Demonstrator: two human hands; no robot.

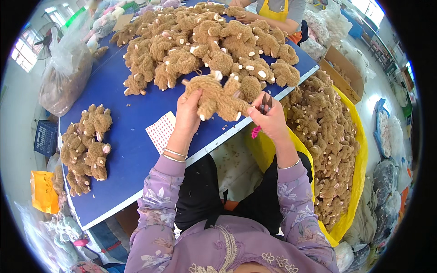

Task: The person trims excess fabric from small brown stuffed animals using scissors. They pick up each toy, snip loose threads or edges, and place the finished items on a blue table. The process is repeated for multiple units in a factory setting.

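- Your left hand (188, 113) has its fingers closed on 1 brown plush toy (217, 98), held just above the near edge of the blue tabletop (132, 113), in front of the big heap of plush toys (205, 43).
- Your right hand (269, 119) has its fingers closed on small scissors (265, 105) with a pink handle, blades right at the toy's side.
- You look to be at the trimming step on this toy; the next snip calls for a steady hold and blades kept clear of the pile.
- The blade tips are hard to make out against the fur, and whatever is being cut is too small to tell.
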